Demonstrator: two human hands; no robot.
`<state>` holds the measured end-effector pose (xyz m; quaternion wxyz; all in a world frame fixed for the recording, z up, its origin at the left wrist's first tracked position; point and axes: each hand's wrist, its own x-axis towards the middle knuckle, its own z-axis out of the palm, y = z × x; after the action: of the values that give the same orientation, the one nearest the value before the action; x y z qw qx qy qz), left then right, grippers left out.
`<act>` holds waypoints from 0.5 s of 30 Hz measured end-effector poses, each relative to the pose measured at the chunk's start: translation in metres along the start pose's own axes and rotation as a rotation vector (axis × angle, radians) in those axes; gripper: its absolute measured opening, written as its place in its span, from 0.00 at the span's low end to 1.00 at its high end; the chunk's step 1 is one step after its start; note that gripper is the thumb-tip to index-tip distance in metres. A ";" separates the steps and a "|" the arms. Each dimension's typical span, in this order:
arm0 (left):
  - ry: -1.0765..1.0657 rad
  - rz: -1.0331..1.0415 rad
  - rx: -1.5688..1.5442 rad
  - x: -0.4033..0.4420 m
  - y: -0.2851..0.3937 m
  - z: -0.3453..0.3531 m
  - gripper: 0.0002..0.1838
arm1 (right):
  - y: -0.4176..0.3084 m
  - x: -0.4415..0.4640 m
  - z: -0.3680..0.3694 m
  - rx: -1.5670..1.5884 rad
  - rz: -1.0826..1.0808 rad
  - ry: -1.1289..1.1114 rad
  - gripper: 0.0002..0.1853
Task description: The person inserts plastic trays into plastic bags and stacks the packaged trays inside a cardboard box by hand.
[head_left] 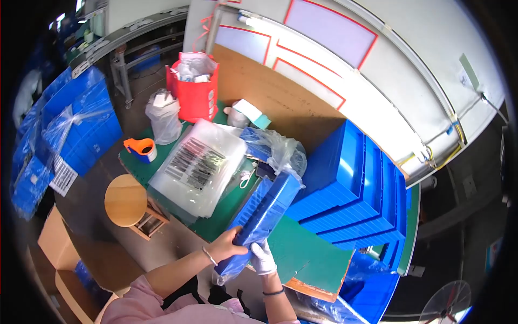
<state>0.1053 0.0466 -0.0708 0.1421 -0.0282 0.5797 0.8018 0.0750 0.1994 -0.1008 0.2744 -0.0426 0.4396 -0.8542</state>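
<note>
A long blue plastic piece (270, 208), wrapped in clear film, slants over the front of the green table (307, 259). My bare left hand (226, 247) grips its near end from the left. On the other side, my right hand (263, 259) in a white glove is closed on the same piece. Loose film hangs from its lower end. A flat stack of clear plastic bags (199, 167) with a dark striped pattern lies on the table to the left. A white cord (245, 177) rests between the bags and the blue piece.
Stacked blue bins (345, 183) stand on the right. Crumpled film (286, 154) lies behind the blue piece. At the back left are a red bag (197, 94) and an orange-and-blue tape roll (143, 149). A wooden stool (125, 200) and cardboard box (67, 259) stand left. A fan (447, 305) is lower right.
</note>
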 end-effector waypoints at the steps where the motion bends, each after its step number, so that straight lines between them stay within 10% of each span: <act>1: 0.051 0.027 -0.021 -0.018 0.005 0.003 0.26 | -0.001 -0.006 0.002 -0.022 0.035 -0.045 0.29; 10: 0.327 0.210 -0.581 -0.201 -0.037 0.019 0.34 | 0.019 -0.051 0.103 -0.175 0.462 -0.648 0.27; 15: 1.060 0.373 0.098 -0.310 -0.076 0.015 0.30 | 0.064 -0.098 0.172 -0.406 0.445 -0.864 0.21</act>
<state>0.4236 0.0225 -0.0711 -0.3114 -0.3175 0.6034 0.6619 0.2396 0.0938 -0.0288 0.5916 -0.3489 0.4415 -0.5774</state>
